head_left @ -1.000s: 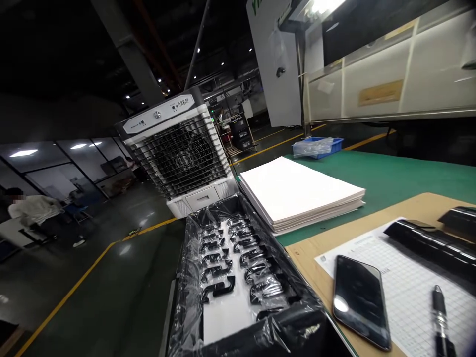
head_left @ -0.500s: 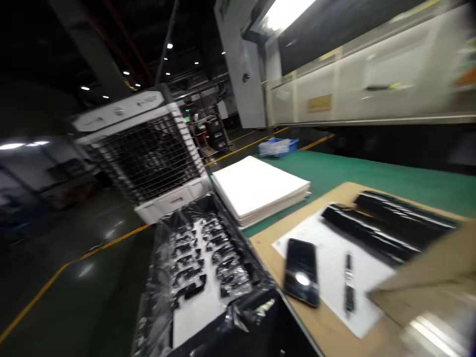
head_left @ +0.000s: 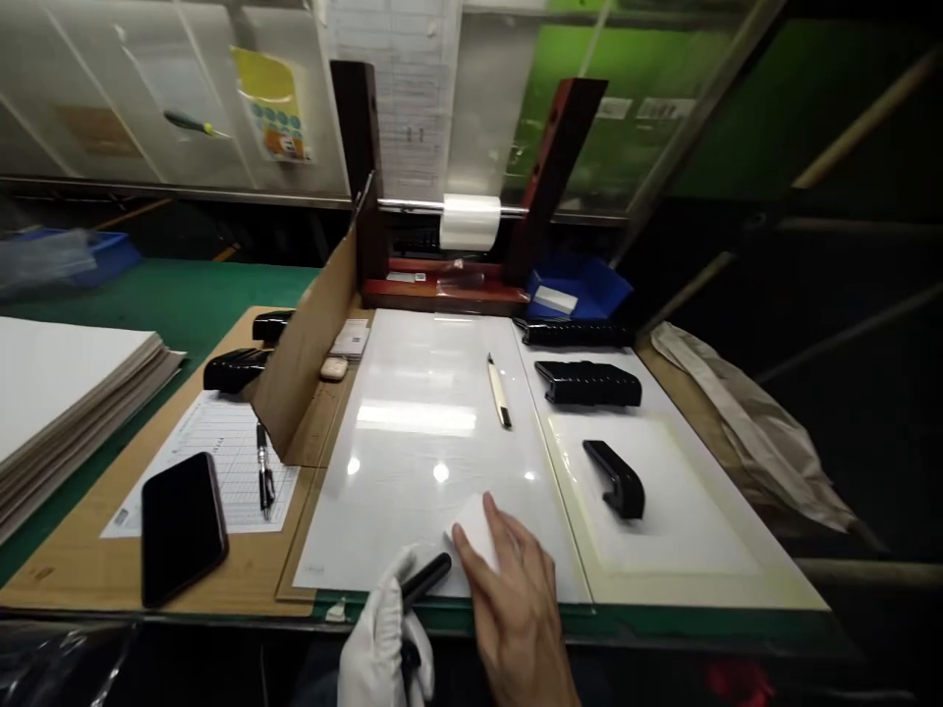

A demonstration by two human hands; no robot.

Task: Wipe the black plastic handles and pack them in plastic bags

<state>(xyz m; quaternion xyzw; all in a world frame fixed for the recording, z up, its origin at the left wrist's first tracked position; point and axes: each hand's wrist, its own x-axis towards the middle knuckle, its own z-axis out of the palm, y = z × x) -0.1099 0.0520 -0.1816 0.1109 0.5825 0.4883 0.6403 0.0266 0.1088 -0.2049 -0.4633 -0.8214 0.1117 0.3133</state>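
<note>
My left hand [head_left: 384,638], in a white glove, is closed round a black plastic part [head_left: 425,581] at the near edge of the table. Bare, my right hand [head_left: 516,599] lies beside it with fingers stretched flat on a small white cloth or paper [head_left: 471,525]. Both rest on a glossy white sheet [head_left: 427,432]. A single black curved part [head_left: 616,478] lies on the white pad to the right, apart from both hands.
A film roll [head_left: 470,221] hangs on a red and black stand at the back. A white-handled tool [head_left: 499,391] lies on the sheet. Long black parts [head_left: 587,383] sit at right. A cardboard divider [head_left: 309,344], phone [head_left: 182,525], pen [head_left: 263,463], form and a white sheet stack [head_left: 66,383] are at left.
The view has swung right from the bin of black parts and the fan to the work surface. Both hands have come into view, the left holding a black part.
</note>
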